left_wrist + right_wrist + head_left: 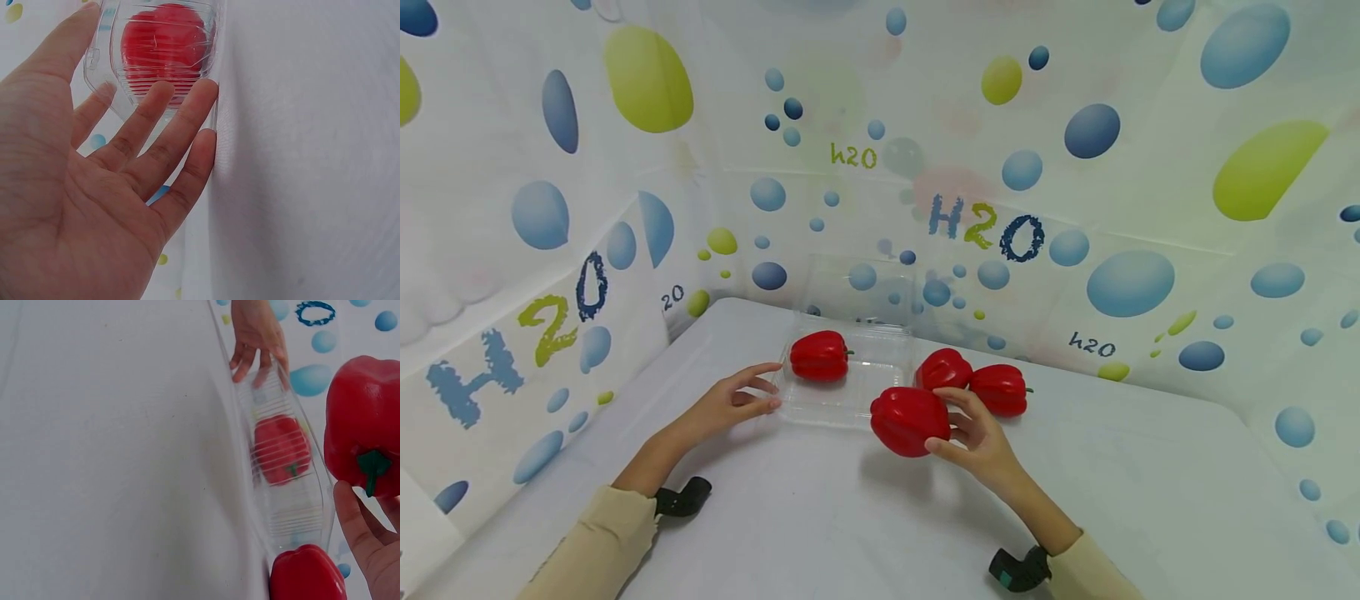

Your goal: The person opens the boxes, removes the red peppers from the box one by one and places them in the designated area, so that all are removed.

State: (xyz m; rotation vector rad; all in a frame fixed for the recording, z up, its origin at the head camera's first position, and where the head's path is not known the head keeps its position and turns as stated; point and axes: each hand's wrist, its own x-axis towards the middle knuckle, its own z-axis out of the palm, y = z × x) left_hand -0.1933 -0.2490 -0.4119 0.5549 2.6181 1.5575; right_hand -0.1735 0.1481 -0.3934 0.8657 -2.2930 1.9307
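A clear plastic clamshell box (868, 408) lies with its lid raised at the back, one red bell pepper (818, 357) in its left part. My left hand (733, 402) rests against the box's left side, fingers extended and touching its wall; the left wrist view shows those fingertips (203, 94) at the ribbed plastic. With thumb and fingers, my right hand (981, 437) grips another red bell pepper (910, 422), held above the table by the box's front right corner. Its green stem (373, 464) shows in the right wrist view.
Two more red bell peppers, one at the back (944, 369) and one further right (1000, 390), sit on the white table (820, 517) just right of the box. A patterned curtain (1045, 167) hangs behind the table. Each wrist wears a dark camera (683, 497).
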